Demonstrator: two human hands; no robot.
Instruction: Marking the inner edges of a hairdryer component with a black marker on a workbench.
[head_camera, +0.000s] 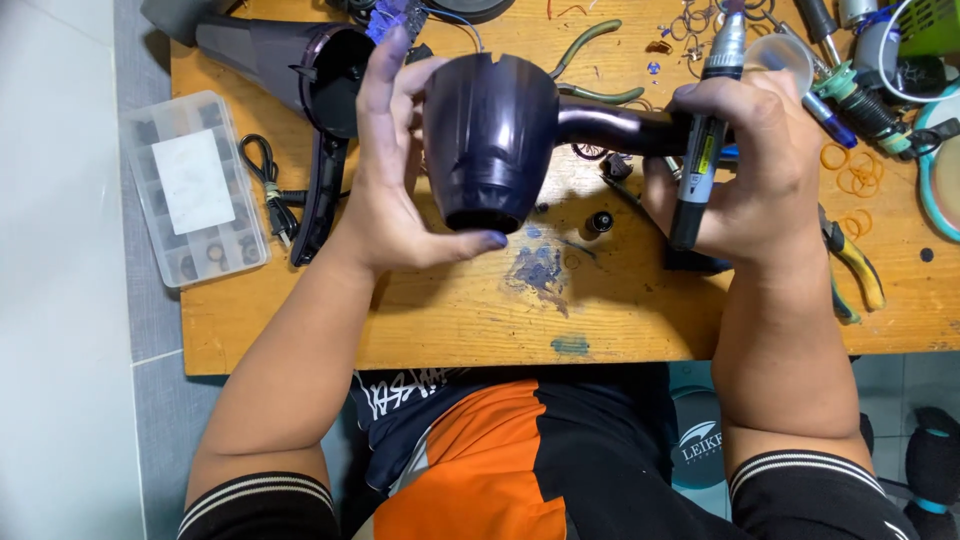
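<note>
left hand (400, 180) fingers wrap the dark hair dryer shell (495, 130); right hand (750, 160) fingers grip its handle (620, 128) and a marker (705, 140).

- The hair dryer housing (492, 135) sat between the left hand (395, 190) and right hand (745, 165), above the wooden table (450, 320).
- A parts box (193, 188) lay at the table's left edge.
- Pliers (850, 265) lay right of the right hand.

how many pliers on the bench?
3. Green-handled pliers at the top centre behind the dark hair dryer housing, yellow-handled pliers by the right hand, and a teal-handled pair beside them. More may hide in the top-right clutter.
</note>
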